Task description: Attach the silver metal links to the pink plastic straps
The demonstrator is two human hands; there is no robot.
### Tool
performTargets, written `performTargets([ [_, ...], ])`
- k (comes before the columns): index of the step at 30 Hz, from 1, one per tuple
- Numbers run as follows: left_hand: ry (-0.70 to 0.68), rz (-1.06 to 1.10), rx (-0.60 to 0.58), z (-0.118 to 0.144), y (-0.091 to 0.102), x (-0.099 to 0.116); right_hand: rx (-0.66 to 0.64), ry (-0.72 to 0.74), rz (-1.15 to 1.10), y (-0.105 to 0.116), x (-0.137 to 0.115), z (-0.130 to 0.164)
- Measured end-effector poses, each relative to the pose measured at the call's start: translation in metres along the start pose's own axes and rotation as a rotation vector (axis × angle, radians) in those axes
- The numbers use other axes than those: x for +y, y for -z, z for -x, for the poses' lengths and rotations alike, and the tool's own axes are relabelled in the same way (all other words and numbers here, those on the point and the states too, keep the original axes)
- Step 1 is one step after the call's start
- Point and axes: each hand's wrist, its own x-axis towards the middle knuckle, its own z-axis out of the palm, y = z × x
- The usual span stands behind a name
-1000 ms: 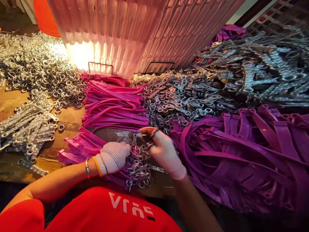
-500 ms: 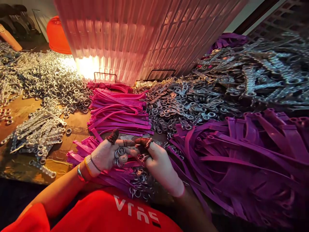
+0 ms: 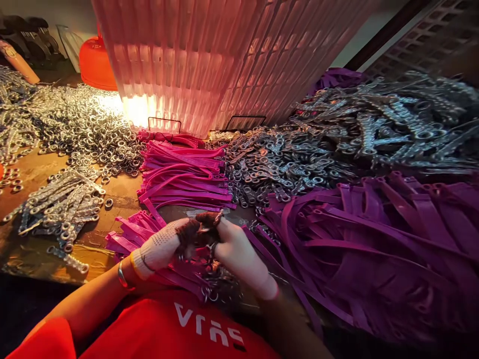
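Note:
Both my hands wear white knit gloves with dark fingertips and meet at the table's front edge. My left hand (image 3: pixel 162 245) and my right hand (image 3: pixel 235 252) pinch a small metal ring piece (image 3: pixel 208 229) between their fingertips, held over a bundle of purple plastic straps (image 3: pixel 187 271) with metal rings (image 3: pixel 215 289) at their ends. A neat stack of pink straps (image 3: pixel 183 174) lies just beyond my hands.
A large heap of purple straps (image 3: pixel 374 249) fills the right. Piles of metal clasps (image 3: pixel 284 159) and loose rings (image 3: pixel 90 129) cover the wooden table (image 3: pixel 116 192). Linked metal strips (image 3: pixel 60 204) lie left. A ribbed translucent panel (image 3: pixel 224 55) and an orange container (image 3: pixel 95 65) stand behind.
My left hand's fingers, spread with rings showing half a second ago, have closed against my right fingertips. The view has shifted slightly upward and left.

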Motion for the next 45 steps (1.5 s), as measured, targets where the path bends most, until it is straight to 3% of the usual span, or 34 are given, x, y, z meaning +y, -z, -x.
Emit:
performTargets([
  [4, -0.038, -0.092, 0.034, 0.008, 0.014, 0.004, 0.014, -0.032, -0.089, 0.007, -0.004, 0.003],
  [7, 0.019, -0.097, -0.037, 0.010, 0.018, 0.005, 0.010, 0.003, -0.043, 0.000, 0.000, 0.008],
  [9, 0.063, -0.061, -0.048, 0.010, 0.018, 0.003, 0.060, 0.086, 0.117, -0.007, 0.002, 0.013],
  [12, 0.090, 0.117, -0.058, 0.010, 0.018, -0.005, 0.143, 0.305, 0.534, -0.012, 0.001, 0.022],
  [15, 0.142, 0.228, -0.093, 0.008, 0.017, -0.013, 0.117, 0.500, 0.904, -0.011, -0.005, 0.029],
  [17, 0.208, 0.208, -0.105, 0.009, 0.015, -0.014, 0.099, 0.545, 1.033, -0.009, -0.008, 0.030],
  [19, 0.204, 0.128, -0.102, 0.014, 0.013, -0.011, 0.110, 0.519, 1.090, -0.007, -0.008, 0.030],
  [21, 0.097, 0.026, -0.052, 0.021, 0.010, -0.006, 0.135, 0.457, 1.088, -0.007, -0.005, 0.030],
  [25, -0.181, -0.221, 0.025, 0.033, 0.006, -0.001, 0.124, 0.366, 0.867, -0.008, 0.003, 0.030],
  [29, -0.367, -0.457, 0.137, 0.031, 0.007, -0.013, 0.082, 0.302, 0.702, -0.009, -0.001, 0.030],
  [31, -0.362, -0.460, 0.190, 0.027, 0.007, -0.020, 0.062, 0.274, 0.719, -0.011, -0.006, 0.030],
  [34, -0.213, -0.295, 0.166, 0.019, 0.006, -0.021, 0.075, 0.251, 0.804, -0.019, -0.010, 0.030],
  [38, -0.059, -0.043, 0.124, 0.006, 0.008, -0.010, 0.107, 0.124, 0.732, -0.024, 0.006, 0.024],
  [42, -0.170, -0.249, 0.169, -0.010, 0.018, 0.003, 0.200, 0.014, 0.584, -0.001, 0.040, 0.001],
  [45, -0.296, -0.444, 0.152, -0.019, 0.023, 0.008, 0.286, -0.029, 0.745, 0.022, 0.062, -0.024],
])
